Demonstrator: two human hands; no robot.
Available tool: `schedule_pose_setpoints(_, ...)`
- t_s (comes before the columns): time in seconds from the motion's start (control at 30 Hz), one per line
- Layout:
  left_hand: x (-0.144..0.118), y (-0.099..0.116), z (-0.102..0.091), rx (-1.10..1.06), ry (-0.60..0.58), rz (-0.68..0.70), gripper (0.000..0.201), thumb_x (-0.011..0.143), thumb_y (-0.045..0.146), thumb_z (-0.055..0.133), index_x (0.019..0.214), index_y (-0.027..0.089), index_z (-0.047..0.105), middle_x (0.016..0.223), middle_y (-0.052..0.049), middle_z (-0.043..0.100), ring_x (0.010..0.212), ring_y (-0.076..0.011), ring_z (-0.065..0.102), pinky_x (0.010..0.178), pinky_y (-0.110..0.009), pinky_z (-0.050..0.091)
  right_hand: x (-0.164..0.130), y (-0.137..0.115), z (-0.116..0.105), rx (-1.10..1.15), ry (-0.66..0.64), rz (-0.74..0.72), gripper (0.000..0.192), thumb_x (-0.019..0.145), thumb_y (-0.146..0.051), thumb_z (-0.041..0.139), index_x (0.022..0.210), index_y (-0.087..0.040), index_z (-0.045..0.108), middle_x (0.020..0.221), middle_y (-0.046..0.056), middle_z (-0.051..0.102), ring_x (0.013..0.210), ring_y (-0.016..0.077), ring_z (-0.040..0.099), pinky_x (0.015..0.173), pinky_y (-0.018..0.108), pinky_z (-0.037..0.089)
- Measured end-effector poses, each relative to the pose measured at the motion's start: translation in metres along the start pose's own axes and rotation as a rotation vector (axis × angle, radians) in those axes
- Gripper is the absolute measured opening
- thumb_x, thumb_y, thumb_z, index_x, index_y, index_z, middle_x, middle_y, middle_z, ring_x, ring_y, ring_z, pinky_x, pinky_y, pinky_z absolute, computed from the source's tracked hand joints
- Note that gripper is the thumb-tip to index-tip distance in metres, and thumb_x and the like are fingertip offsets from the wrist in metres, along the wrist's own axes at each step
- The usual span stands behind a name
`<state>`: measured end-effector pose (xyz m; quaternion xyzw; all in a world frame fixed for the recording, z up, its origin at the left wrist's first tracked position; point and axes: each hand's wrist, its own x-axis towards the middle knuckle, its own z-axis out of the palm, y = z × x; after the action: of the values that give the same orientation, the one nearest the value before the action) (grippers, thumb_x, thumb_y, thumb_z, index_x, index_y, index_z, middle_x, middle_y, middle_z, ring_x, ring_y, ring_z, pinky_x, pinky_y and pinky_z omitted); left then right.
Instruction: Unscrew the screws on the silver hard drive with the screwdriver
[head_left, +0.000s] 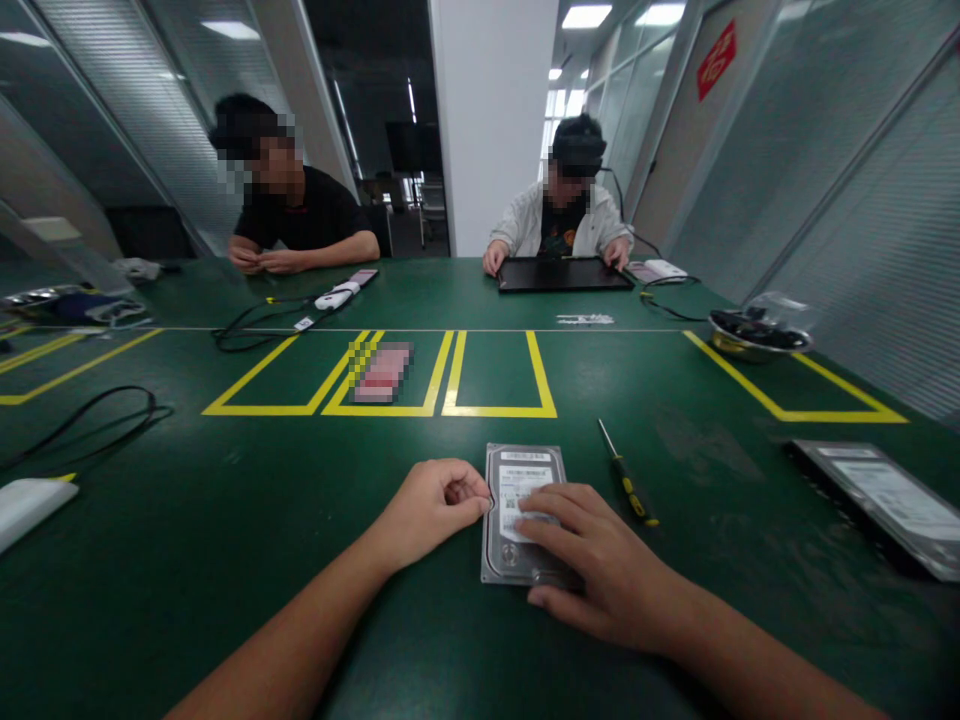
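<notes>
A hard drive [521, 465] with a white label lies flat on the green table in front of me. My right hand [589, 555] rests over its right half, fingers spread and stretched across the label, thumb near the lower edge. At the drive's left edge is my left hand [435, 510], its thumb and fingertips pinched together. Whatever is between those fingertips, if anything, is too small to make out. To the right of the drive lies a screwdriver [630, 488] with a black and yellow handle.
A second hard drive [885, 500] lies at the right. Beyond it stands a metal bowl [761, 345] of dark items. Yellow tape outlines [499, 411] mark the table. Two people sit opposite; one holds a black panel [566, 275]. Cables [90, 425] and a white device [34, 508] are left.
</notes>
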<state>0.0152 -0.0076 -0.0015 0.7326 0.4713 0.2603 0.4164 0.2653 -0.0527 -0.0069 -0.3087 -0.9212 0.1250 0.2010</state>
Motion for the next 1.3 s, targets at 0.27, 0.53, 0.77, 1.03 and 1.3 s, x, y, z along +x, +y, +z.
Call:
schedule_pose_setpoints(0.27,-0.002,-0.001,-0.001,0.029,-0.018,0.051,0.012,0.084,0.024,0.063,0.087,0.014,0.070,0.075,-0.001,0.064,0.066,-0.0124,0.055,0.060,-0.023,0.042,-0.002,-0.001,-0.004,-0.016,0.035,-0.032,0.049,0.089,-0.038,0.063,0.132,-0.021,0.050,0.135,0.009,0.050,0.126,0.0264,0.041,0.106,0.046,0.036)
schedule_pose_setpoints(0.53,-0.003,0.003,0.001,0.084,0.005,0.086,0.010,0.085,0.020,0.061,0.086,0.015,0.070,0.080,-0.002,0.064,0.067,-0.0121,0.055,0.061,-0.022,0.042,-0.002,0.016,-0.012,-0.397,0.256,0.318,0.021,0.095,-0.027,0.047,0.101,-0.015,0.064,0.101,0.011,0.059,0.092,0.0248,0.051,0.081,0.043,0.046)
schedule_pose_setpoints(0.77,-0.003,0.002,0.004,0.062,0.017,0.058,0.009,0.084,0.020,0.061,0.084,0.015,0.069,0.076,-0.001,0.063,0.064,-0.0111,0.052,0.057,-0.021,0.039,-0.008,0.024,-0.019,-0.654,0.061,0.616,0.029,0.083,-0.015,0.052,0.111,-0.011,0.060,0.107,0.018,0.053,0.086,0.0266,0.054,0.073,0.040,0.051)
schedule_pose_setpoints(1.03,-0.004,0.003,0.006,0.033,-0.007,0.039,0.010,0.084,0.020,0.059,0.084,0.014,0.067,0.070,0.001,0.061,0.061,-0.0102,0.049,0.055,-0.020,0.036,-0.008,0.020,-0.032,-0.635,-0.102,0.843,0.027,0.088,-0.019,0.049,0.114,-0.015,0.055,0.101,0.015,0.055,0.082,0.0278,0.062,0.056,0.033,0.046)
schedule_pose_setpoints(1.3,-0.005,0.003,0.004,0.045,-0.018,0.062,0.010,0.085,0.021,0.058,0.086,0.014,0.066,0.070,0.002,0.059,0.061,-0.0103,0.049,0.056,-0.021,0.035,-0.008,0.022,-0.038,-0.470,-0.219,0.938,0.025,0.095,-0.022,0.042,0.119,-0.017,0.047,0.096,0.010,0.061,0.086,0.0284,0.066,0.056,0.032,0.039)
